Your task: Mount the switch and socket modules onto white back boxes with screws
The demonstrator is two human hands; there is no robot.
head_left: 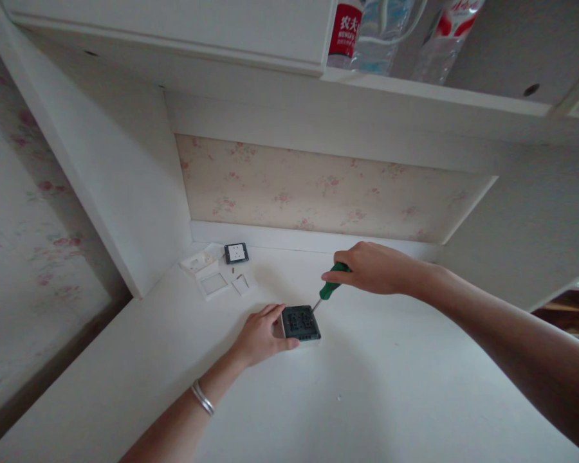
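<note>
Screwdriver (326, 290) clamped in our right grip (371, 267) slants to the dark square unit (301, 323), which we clamp in our left grip (260, 335), presumably against slipping.

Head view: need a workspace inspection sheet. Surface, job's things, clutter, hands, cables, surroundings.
Surface: white desktop, small pale speck near its front.
Job's things: black square unit lying flat; green-handled screwdriver, tip at the unit's right side.
Clutter: white-faced socket unit, white frame and other white pieces, back left.
Hands: left hand steadies the black unit; right hand grips the screwdriver.
Cables: nothing seen on the desktop; pale loop among the bottles, nature unclear.
Surroundings: floral wallpaper behind; bottles on the shelf above.
</note>
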